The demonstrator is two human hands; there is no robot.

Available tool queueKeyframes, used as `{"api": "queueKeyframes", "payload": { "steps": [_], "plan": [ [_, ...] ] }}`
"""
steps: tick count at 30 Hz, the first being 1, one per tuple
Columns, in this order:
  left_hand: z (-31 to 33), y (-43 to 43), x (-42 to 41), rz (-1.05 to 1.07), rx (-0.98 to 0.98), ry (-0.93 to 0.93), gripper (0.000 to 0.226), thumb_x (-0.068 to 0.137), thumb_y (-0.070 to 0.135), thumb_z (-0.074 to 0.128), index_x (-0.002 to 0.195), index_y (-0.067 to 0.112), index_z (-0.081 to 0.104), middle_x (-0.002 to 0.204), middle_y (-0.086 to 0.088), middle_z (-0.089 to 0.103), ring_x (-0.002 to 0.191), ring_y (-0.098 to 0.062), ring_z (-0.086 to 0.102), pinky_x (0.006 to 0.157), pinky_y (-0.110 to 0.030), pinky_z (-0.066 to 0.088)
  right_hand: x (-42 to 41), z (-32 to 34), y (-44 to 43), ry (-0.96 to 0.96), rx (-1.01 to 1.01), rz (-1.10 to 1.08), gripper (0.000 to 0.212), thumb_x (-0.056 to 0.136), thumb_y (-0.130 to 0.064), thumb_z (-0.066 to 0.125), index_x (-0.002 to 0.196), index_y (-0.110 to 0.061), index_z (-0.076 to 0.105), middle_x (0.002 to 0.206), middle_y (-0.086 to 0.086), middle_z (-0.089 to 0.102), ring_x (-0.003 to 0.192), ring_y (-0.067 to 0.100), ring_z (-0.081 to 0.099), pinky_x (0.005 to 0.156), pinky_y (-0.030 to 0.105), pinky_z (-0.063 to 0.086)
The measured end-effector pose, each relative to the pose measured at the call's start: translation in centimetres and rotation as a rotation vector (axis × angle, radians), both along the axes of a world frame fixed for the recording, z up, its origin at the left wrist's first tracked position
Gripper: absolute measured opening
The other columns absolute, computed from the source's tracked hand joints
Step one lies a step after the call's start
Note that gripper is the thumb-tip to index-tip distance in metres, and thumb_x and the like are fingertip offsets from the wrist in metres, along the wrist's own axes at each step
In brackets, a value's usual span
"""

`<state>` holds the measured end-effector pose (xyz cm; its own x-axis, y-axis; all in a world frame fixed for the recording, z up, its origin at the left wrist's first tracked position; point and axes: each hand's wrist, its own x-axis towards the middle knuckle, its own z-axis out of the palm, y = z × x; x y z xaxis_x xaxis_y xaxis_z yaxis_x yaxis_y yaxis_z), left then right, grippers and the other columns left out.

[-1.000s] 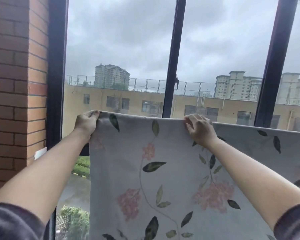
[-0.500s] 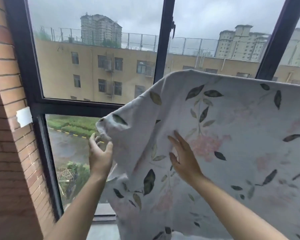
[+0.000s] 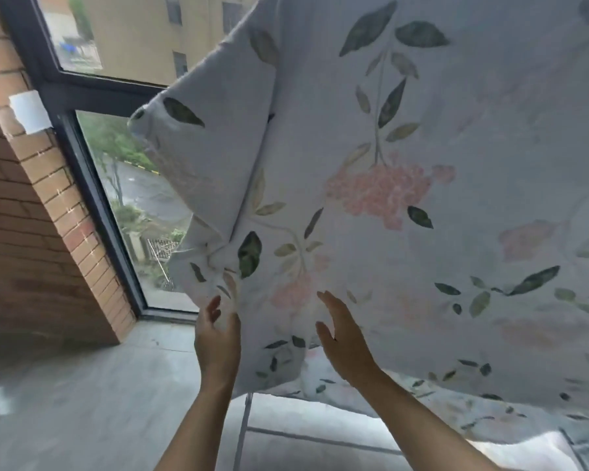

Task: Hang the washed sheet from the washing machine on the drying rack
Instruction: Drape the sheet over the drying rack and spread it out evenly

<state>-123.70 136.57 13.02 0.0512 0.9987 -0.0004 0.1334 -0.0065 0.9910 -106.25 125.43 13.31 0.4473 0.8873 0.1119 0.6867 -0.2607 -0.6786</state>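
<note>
Hands: both are raised in front of the sheet, low in the middle of the frame.
Left hand (image 3: 216, 338): fingers point up, loose and a bit apart. It sits right at the sheet's left edge and seems to hold nothing.
Right hand (image 3: 346, 341): flat and open, palm toward the cloth, touching it or almost. It holds nothing.
Sheet (image 3: 422, 198): fills the middle and right of the frame. It hangs from something above the top edge.
Why: open hands like these look ready to pat and smooth the cloth so it dries flat.
Corner (image 3: 170, 137): flopped over and pointing to the upper left. It likely needs pulling straight.
Which way: the flower side faces the person. The long side runs left to right, and the bottom edge slants down toward the lower right.
Rack (image 3: 242, 426): a thin grey leg and bar show under the sheet. Its top is hidden.
Around: window (image 3: 123, 185) and brick wall (image 3: 31, 215) on the left, floor (image 3: 82, 402) below.
</note>
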Motion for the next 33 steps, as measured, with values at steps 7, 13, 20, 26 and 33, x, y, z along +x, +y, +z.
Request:
{"api": "queueKeyframes", "payload": {
  "steps": [7,13,20,26,33],
  "plan": [
    [-18.2,-6.5,1.9,-0.006,-0.285,0.12,0.03,0.085,0.02,0.065,0.113,0.018,0.055,0.109,-0.001,0.06,0.107,-0.025,0.059,0.095,-0.039,0.045,2.8,-18.5,-3.9,0.505,-0.13,-0.155,0.038,0.098,-0.019,0.047,0.135,-0.023,0.039,0.144,-0.001,0.042,0.119,0.012,0.046,0.105,0.031,0.038],
    [-35.9,-5.2,4.9,-0.079,-0.662,-0.09,0.041,0.08,0.032,0.072,0.11,0.008,0.058,0.112,-0.012,0.06,0.104,-0.029,0.056,0.087,-0.042,0.046,4.0,-35.1,0.0,1.12,-0.004,-0.228,0.06,0.08,-0.04,0.069,0.13,-0.021,0.041,0.136,0.007,0.046,0.119,0.025,0.05,0.101,0.042,0.044],
    [-44.1,-2.8,6.7,-0.317,-0.502,-0.696,0.074,0.057,0.044,0.08,0.122,0.024,0.05,0.13,0.004,0.059,0.124,-0.02,0.052,0.101,-0.046,0.041,5.9,-44.9,4.9,1.491,0.3,-0.064,0.027,0.097,-0.028,0.048,0.121,-0.018,0.054,0.128,0.004,0.058,0.114,0.023,0.057,0.088,0.038,0.048],
    [-44.1,-1.3,7.9,-0.303,-0.194,-0.821,0.032,0.089,0.015,0.061,0.121,0.018,0.053,0.111,0.001,0.07,0.103,-0.017,0.067,0.092,-0.044,0.052,7.7,-45.2,6.5,1.704,0.55,0.099,0.026,0.097,-0.021,0.042,0.112,-0.017,0.062,0.117,0.001,0.067,0.115,0.021,0.059,0.097,0.042,0.042],
    [-45.0,2.1,3.6,0.031,-0.057,-0.795,0.023,0.1,0.013,0.041,0.116,0.024,0.055,0.12,0.001,0.066,0.103,-0.015,0.067,0.087,-0.036,0.053,8.9,-43.9,7.2,1.661,0.654,0.035,0.012,0.085,-0.023,0.06,0.093,-0.018,0.067,0.101,0.004,0.07,0.107,0.023,0.062,0.091,0.041,0.045]
  ]
}}
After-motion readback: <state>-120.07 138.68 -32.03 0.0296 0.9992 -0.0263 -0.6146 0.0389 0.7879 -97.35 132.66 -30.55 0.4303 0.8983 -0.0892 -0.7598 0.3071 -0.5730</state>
